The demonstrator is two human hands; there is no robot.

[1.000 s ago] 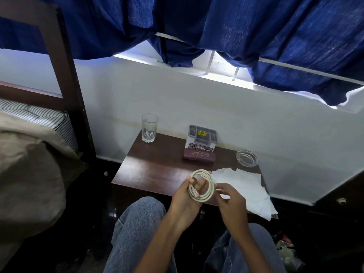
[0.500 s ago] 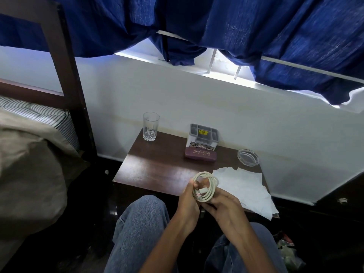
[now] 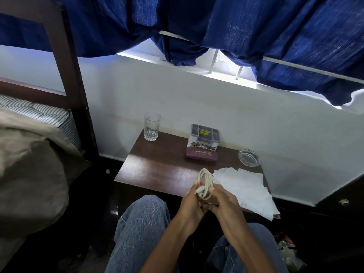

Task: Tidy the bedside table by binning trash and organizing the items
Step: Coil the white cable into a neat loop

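A coiled white cable (image 3: 205, 179) stands upright between both hands at the front edge of the dark wooden bedside table (image 3: 157, 166). My left hand (image 3: 192, 205) grips the coil's lower left side. My right hand (image 3: 222, 203) closes on its lower right, with the plug end between the fingers. White tissue sheets (image 3: 246, 188) lie spread on the table's right front part. At the back stand a clear glass (image 3: 151, 126), a grey organizer box (image 3: 203, 136) with a maroon spectacle case (image 3: 201, 153) in front of it, and a glass ashtray (image 3: 249, 157).
A bed with a striped mattress (image 3: 39, 113) and brown blanket (image 3: 29, 166) fills the left. Its dark bedpost (image 3: 76, 91) rises beside the table. Blue curtains (image 3: 236, 26) hang over the window. My knees in jeans (image 3: 141, 229) sit below the table. Crumpled items (image 3: 289, 251) lie on the floor at right.
The hands have drawn together around the cable coil. The coil has turned from facing me flat to standing nearly edge-on, and my right hand now closes on it.
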